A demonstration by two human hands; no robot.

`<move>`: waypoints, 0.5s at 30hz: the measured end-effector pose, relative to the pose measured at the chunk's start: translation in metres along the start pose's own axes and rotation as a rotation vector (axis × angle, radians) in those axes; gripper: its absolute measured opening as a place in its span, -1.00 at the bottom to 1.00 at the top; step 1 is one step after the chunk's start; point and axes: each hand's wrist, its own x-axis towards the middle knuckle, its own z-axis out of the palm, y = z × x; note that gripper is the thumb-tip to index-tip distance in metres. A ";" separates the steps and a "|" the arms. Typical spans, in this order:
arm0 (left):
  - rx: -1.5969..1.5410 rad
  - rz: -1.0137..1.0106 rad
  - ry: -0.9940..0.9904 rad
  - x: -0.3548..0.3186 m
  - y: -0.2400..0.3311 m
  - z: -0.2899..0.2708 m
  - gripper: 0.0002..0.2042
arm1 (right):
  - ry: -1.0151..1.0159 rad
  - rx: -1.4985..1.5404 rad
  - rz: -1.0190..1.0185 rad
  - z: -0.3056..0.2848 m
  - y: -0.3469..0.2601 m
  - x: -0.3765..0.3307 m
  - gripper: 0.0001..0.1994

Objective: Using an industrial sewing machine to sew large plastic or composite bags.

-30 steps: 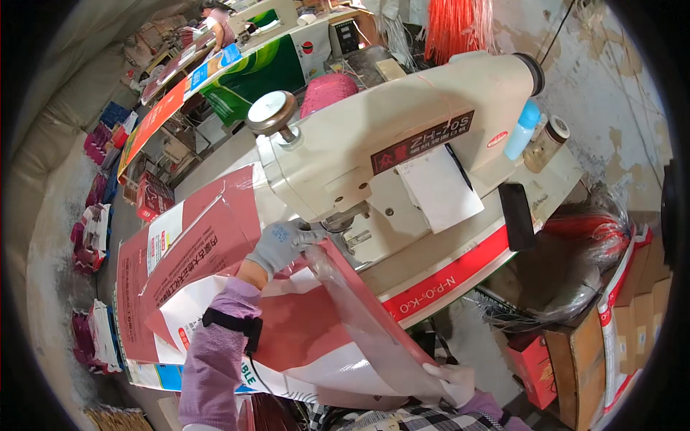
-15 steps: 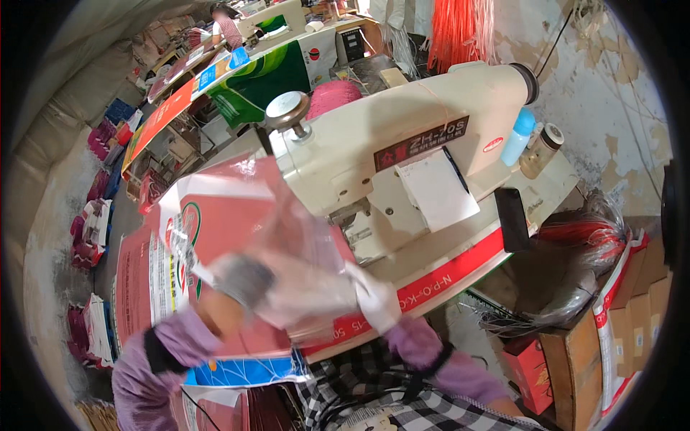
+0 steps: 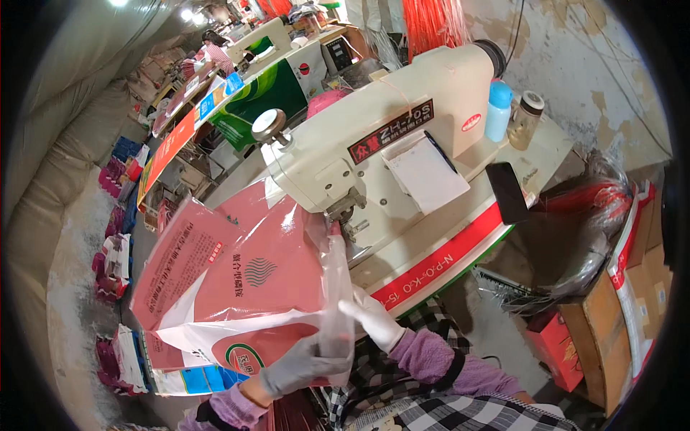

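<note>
A pinkish-red printed sack (image 3: 277, 244) with white bands lies across the left of the sewing machine's bed. A strip of clear plastic (image 3: 336, 280) runs along its right edge. The top corner of that edge sits at the presser foot (image 3: 352, 223) of the cream sewing machine (image 3: 456, 75). My left hand (image 3: 305, 366), in a grey glove, grips the lower end of the sack's edge. In a white glove, my right hand (image 3: 375, 320) is closed on the plastic strip a little higher, beside the table's front edge; its fingertips are partly hidden.
On the machine table lie a white paper pad (image 3: 428, 176) with a pen and a black phone (image 3: 507, 194). Behind them stand a blue bottle (image 3: 498, 118) and a clear jar (image 3: 526, 122). Cardboard boxes (image 3: 611, 337) are at right; stacked folded sacks (image 3: 115, 359) lie left.
The sack has been turned and its edge brought up to the presser foot. My left hand has moved down and to the right, onto the edge. The view has shifted slightly.
</note>
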 end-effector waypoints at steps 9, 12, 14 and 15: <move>1.619 0.284 -0.082 0.007 0.020 0.056 -0.76 | 0.202 -0.658 -0.003 -0.005 -0.016 -0.075 -0.39; 1.580 0.214 -0.227 0.012 0.029 0.052 -0.77 | 0.171 -0.662 0.147 0.006 -0.035 -0.061 -0.37; 1.555 0.233 -0.297 0.020 0.037 0.047 -0.78 | 0.152 -0.920 0.315 0.011 -0.043 -0.056 -0.34; 1.571 0.343 -0.354 0.022 0.046 0.044 -0.78 | 0.215 -0.939 0.055 0.006 -0.032 -0.065 -0.31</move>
